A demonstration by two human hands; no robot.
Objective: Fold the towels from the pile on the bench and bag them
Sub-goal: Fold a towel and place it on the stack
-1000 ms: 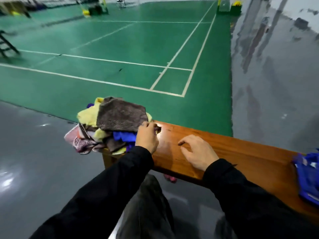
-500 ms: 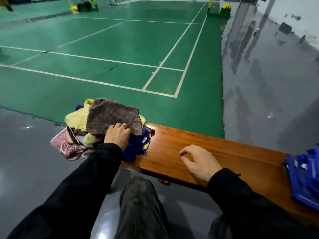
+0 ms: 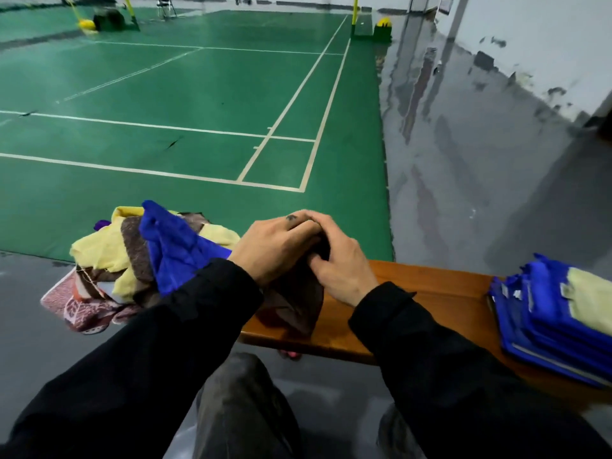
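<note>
Brown towel [image 3: 294, 299] hung from both hands, the left hand [image 3: 275, 248] and right hand [image 3: 334, 260] pinching its top edge together above the surface [image 3: 430, 286]. Spreading it flat, corners found, would probably suit folding best. Beyond lay the pile [image 3: 139, 260].

Dark brown towel [image 3: 294, 303] on reddish-brown wooden bench [image 3: 427, 293], pile [image 3: 139, 260] at bench's left end in pale yellow, royal blue, brown, pink-and-white leaf print, blue stack [image 3: 549, 319] with pale yellow piece at right end, black sleeves [image 3: 159, 352], green court floor [image 3: 198, 94] with white lines.
</note>
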